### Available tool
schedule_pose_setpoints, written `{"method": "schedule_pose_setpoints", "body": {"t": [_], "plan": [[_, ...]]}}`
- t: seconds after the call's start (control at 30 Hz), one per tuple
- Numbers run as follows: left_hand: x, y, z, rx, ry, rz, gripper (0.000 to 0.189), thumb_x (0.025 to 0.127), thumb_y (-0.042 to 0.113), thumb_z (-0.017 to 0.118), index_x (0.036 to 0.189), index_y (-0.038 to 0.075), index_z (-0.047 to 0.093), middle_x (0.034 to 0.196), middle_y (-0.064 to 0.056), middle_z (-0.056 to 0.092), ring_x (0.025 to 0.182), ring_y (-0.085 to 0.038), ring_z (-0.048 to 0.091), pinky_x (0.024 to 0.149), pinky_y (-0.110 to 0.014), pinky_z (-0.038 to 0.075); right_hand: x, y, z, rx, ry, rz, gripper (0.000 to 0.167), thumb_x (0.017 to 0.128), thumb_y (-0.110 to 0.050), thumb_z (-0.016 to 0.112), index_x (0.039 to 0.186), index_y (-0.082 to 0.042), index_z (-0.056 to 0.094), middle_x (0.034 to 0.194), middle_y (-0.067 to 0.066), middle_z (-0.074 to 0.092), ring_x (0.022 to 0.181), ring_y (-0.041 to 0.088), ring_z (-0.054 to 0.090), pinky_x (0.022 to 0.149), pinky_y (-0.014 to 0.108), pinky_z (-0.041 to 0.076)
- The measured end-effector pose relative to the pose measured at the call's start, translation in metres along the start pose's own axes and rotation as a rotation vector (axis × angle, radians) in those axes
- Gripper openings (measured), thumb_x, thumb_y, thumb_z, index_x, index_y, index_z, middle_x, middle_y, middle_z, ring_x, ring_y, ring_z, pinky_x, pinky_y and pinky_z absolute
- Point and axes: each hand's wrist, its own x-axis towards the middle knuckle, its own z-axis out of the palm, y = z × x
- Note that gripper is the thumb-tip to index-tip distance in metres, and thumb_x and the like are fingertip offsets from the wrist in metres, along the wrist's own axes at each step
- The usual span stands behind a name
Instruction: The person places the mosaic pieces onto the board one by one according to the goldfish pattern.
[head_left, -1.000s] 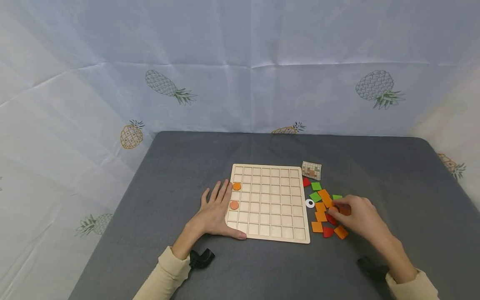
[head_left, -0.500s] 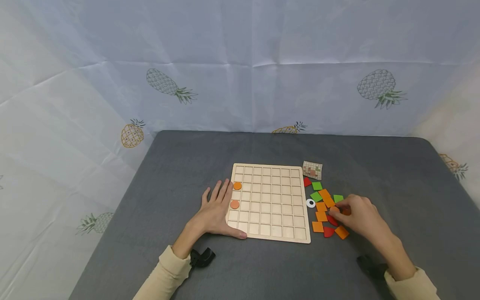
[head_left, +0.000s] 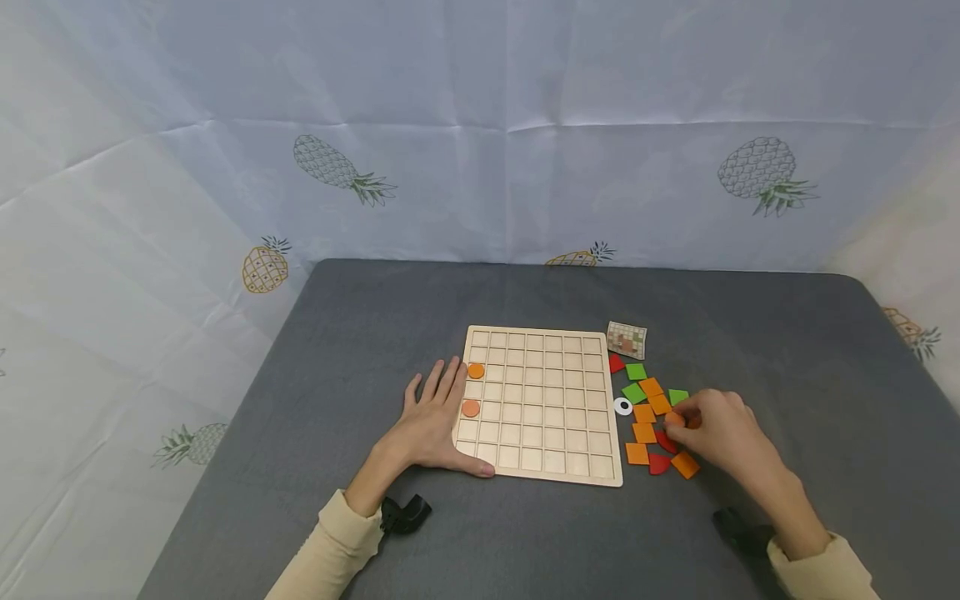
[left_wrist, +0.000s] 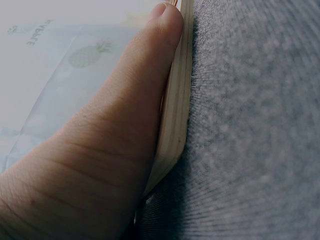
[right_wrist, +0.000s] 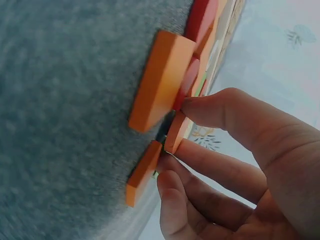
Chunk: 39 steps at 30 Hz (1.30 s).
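A pale wooden grid board lies on the grey table. Across its lower left corner spreads my left hand, fingers straight along the left side and thumb along the near edge; the left wrist view shows the thumb against the board's edge. Two orange discs, an upper one and a lower one, sit in the left column. To the right of the board, my right hand pinches another orange disc between thumb and forefinger, low among the loose pieces.
Beside the board lie several orange squares, green pieces, red rounded pieces and a white eye-like disc. A small pattern card is at the board's far right corner. Pineapple-print cloth hangs behind the table.
The orange disc at my right fingertips has shifted slightly right, away from the neighbouring orange squares. My left hand keeps its place on the board.
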Motion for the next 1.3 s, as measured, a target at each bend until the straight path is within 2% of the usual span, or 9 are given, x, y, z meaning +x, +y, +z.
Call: {"method": "schedule_pose_setpoints", "body": {"t": [0.13,0.3,0.4,0.67,0.83,1.07,1.3], "plan": [[0.000,0.000,0.001,-0.006,0.013,0.007,0.157,0.069,0.078,0.088,0.175,0.006,-0.002,0.185,-0.017,-0.004,0.172,-0.043,-0.003,0.131,-0.075,0.004,-0.002,-0.003,-0.002,0.008,0.021,-0.013,0.015,0.088,-0.010,0.083,0.091,0.004,0.082,0.072,0.004,0.074,0.063,0.014,0.058,0.055,0.024,0.044],[0.001,0.000,0.001,0.002,0.002,0.007,0.157,0.070,0.079,0.087,0.175,0.007,-0.004,0.185,-0.017,-0.006,0.172,-0.043,-0.004,0.132,-0.074,0.003,0.000,-0.014,-0.004,0.026,0.046,-0.043,0.026,0.087,-0.010,0.086,0.103,0.010,0.082,0.085,0.018,0.082,0.070,0.018,0.072,0.059,0.029,0.056],[0.001,-0.001,0.001,0.002,0.000,0.008,0.156,0.070,0.079,0.087,0.175,0.006,-0.004,0.185,-0.017,-0.006,0.172,-0.043,-0.004,0.131,-0.074,0.003,0.001,-0.025,-0.003,0.056,0.055,-0.069,0.027,0.088,-0.008,0.085,0.107,0.011,0.082,0.090,0.021,0.082,0.072,0.021,0.075,0.059,0.031,0.058],[0.001,0.000,0.000,0.001,0.005,0.010,0.157,0.070,0.079,0.087,0.175,0.006,-0.004,0.185,-0.017,-0.005,0.172,-0.043,-0.003,0.131,-0.074,0.004,0.007,-0.053,0.006,0.098,0.082,-0.201,0.018,0.090,-0.006,0.083,0.104,0.004,0.084,0.086,0.009,0.080,0.067,0.009,0.061,0.058,0.023,0.050],[0.001,0.000,0.000,-0.001,0.005,0.008,0.157,0.069,0.079,0.087,0.175,0.006,-0.003,0.185,-0.017,-0.005,0.172,-0.043,-0.004,0.131,-0.074,0.004,0.014,-0.069,0.012,0.122,0.104,-0.281,0.016,0.088,-0.003,0.082,0.103,0.002,0.085,0.086,0.009,0.081,0.067,0.008,0.060,0.056,0.022,0.045],[0.000,-0.001,0.001,0.005,0.002,0.008,0.158,0.069,0.080,0.087,0.175,0.007,-0.004,0.185,-0.016,-0.007,0.172,-0.042,-0.006,0.132,-0.074,0.002,0.022,-0.094,0.021,0.126,0.073,-0.352,0.017,0.086,-0.003,0.083,0.102,-0.001,0.086,0.093,0.009,0.082,0.076,0.014,0.068,0.068,0.028,0.056],[0.001,-0.001,0.001,0.005,0.009,0.004,0.158,0.068,0.080,0.087,0.175,0.006,-0.003,0.185,-0.017,-0.005,0.172,-0.043,-0.003,0.131,-0.074,0.004,0.027,-0.117,0.031,0.149,0.054,-0.409,0.017,0.088,-0.003,0.081,0.104,-0.001,0.086,0.093,0.008,0.083,0.078,0.015,0.071,0.071,0.028,0.058]]}}
